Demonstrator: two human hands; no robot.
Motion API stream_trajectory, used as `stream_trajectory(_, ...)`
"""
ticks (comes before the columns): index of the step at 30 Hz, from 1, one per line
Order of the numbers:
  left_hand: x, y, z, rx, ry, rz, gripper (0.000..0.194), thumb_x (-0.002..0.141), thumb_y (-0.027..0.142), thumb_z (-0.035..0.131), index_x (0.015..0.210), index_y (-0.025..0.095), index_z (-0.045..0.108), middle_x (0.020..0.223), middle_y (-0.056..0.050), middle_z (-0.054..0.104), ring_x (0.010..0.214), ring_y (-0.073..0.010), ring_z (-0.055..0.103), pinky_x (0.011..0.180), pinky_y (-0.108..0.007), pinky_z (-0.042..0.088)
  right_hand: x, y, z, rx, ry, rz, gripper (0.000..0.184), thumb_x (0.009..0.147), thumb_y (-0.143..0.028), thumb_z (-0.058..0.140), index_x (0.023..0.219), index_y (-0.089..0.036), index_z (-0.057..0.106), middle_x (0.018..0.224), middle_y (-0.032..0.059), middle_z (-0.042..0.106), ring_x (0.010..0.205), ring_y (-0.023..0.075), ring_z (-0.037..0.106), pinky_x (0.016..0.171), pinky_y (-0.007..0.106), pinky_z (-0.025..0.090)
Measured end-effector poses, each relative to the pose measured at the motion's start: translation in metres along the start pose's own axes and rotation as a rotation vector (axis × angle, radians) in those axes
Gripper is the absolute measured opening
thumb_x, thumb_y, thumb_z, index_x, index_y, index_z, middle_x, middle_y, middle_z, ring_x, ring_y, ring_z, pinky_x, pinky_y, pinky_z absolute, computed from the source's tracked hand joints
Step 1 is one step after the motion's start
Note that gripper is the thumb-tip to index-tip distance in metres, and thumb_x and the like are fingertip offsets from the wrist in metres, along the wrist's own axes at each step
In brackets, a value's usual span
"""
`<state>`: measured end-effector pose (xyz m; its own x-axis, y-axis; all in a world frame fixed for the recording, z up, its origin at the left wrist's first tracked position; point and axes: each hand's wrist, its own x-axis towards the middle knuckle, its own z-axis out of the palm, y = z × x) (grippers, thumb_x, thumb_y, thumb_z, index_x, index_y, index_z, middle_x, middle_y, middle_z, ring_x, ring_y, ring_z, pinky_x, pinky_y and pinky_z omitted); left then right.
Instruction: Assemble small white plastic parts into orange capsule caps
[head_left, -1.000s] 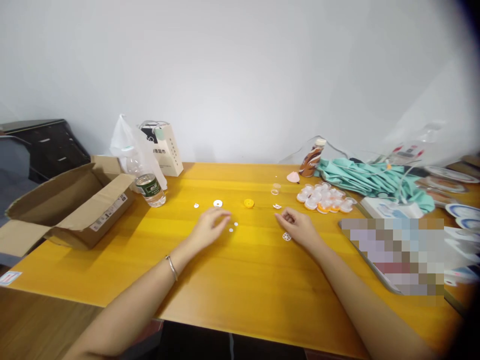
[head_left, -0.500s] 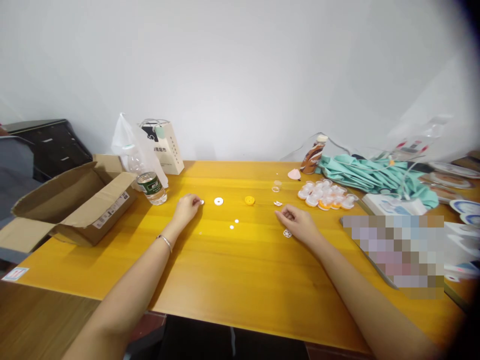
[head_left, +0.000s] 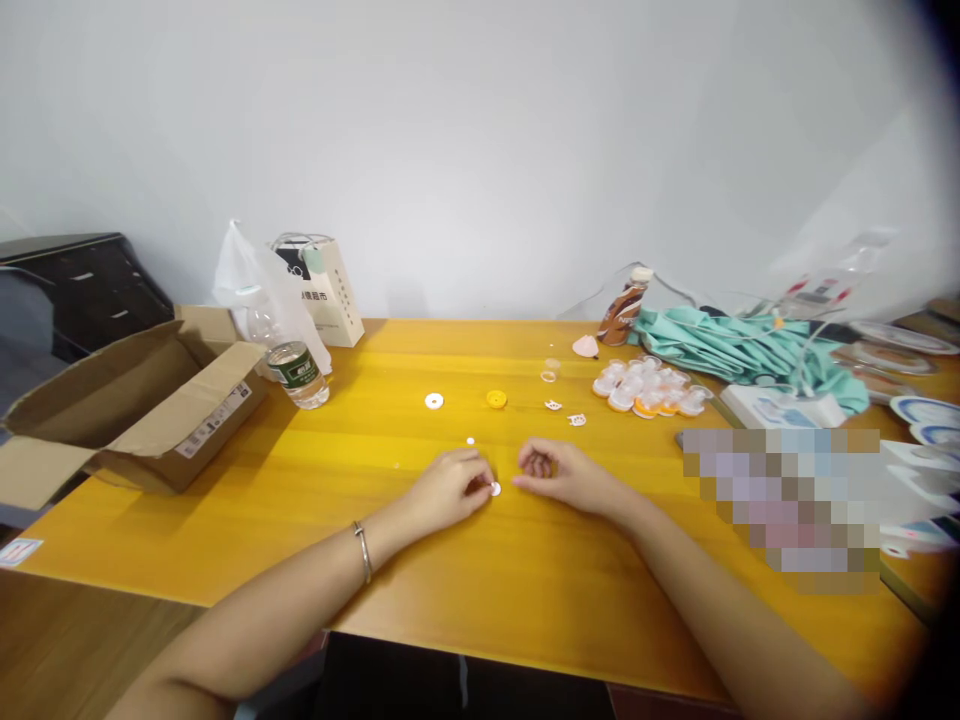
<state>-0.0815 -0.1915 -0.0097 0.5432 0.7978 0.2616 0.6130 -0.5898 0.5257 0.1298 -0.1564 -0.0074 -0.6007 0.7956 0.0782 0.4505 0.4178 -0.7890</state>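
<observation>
My left hand point(head_left: 457, 487) is closed in a pinch on a small white disc point(head_left: 496, 489), held low over the table in front of me. Facing it, my right hand point(head_left: 564, 474) has its thumb and forefinger apart and the other fingers curled; nothing shows in it. Beyond the hands lie a tiny white dot-like piece point(head_left: 470, 441), a white ring-shaped disc point(head_left: 434, 401) and a yellow round part point(head_left: 496, 399). Two white cut-out pieces, one cat-shaped point(head_left: 576, 420) and one thinner point(head_left: 553, 405), lie past my right hand. Near them stands a clear ring-like cup point(head_left: 550, 371).
Several clear-topped round parts point(head_left: 651, 388) cluster at the right, before a brown drink bottle point(head_left: 624, 308) and green cloth point(head_left: 735, 345). An open cardboard box point(head_left: 217, 415), a water bottle point(head_left: 298, 376) and a paper bag point(head_left: 334, 295) stand left on the yellow table point(head_left: 420, 600).
My left hand has moved right and nearer to me with the white disc. My right hand has come left and closer, uncovering the cat-shaped piece; the white openwork piece beside it is no longer visible.
</observation>
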Motion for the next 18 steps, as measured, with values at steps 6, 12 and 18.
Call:
stream_trajectory(6, 0.000, -0.003, 0.005, -0.030, 0.023, -0.003, 0.012, 0.081, 0.023, 0.051, 0.074, 0.016, 0.057, 0.073, -0.002, 0.056, 0.070, -0.0123, 0.051, 0.065, -0.023, 0.041, 0.003, -0.004, 0.022, -0.077, -0.037, -0.088, 0.019, 0.071, -0.030, 0.064, 0.084, -0.019, 0.055, 0.071, -0.0018, 0.053, 0.066, 0.0119, 0.049, 0.061, 0.023, 0.040)
stream_trajectory(12, 0.005, -0.017, -0.015, -0.033, 0.119, -0.024, 0.014, 0.081, 0.028, 0.053, 0.089, 0.018, 0.059, 0.086, -0.003, 0.061, 0.082, -0.0140, 0.056, 0.078, -0.026, 0.044, 0.006, -0.003, 0.030, -0.119, -0.003, -0.107, 0.012, 0.073, -0.026, 0.062, 0.080, -0.019, 0.056, 0.070, -0.0013, 0.053, 0.066, 0.0124, 0.049, 0.061, 0.024, 0.039)
stream_trajectory(18, 0.018, -0.075, -0.040, 0.350, 0.304, -0.237, 0.029, 0.083, 0.023, 0.049, 0.111, 0.018, 0.052, 0.112, -0.009, 0.058, 0.107, -0.0217, 0.051, 0.093, -0.036, 0.038, 0.009, -0.004, 0.035, -0.127, 0.025, -0.076, 0.010, 0.076, -0.029, 0.060, 0.078, -0.020, 0.058, 0.071, -0.0005, 0.054, 0.066, 0.0126, 0.049, 0.061, 0.024, 0.038)
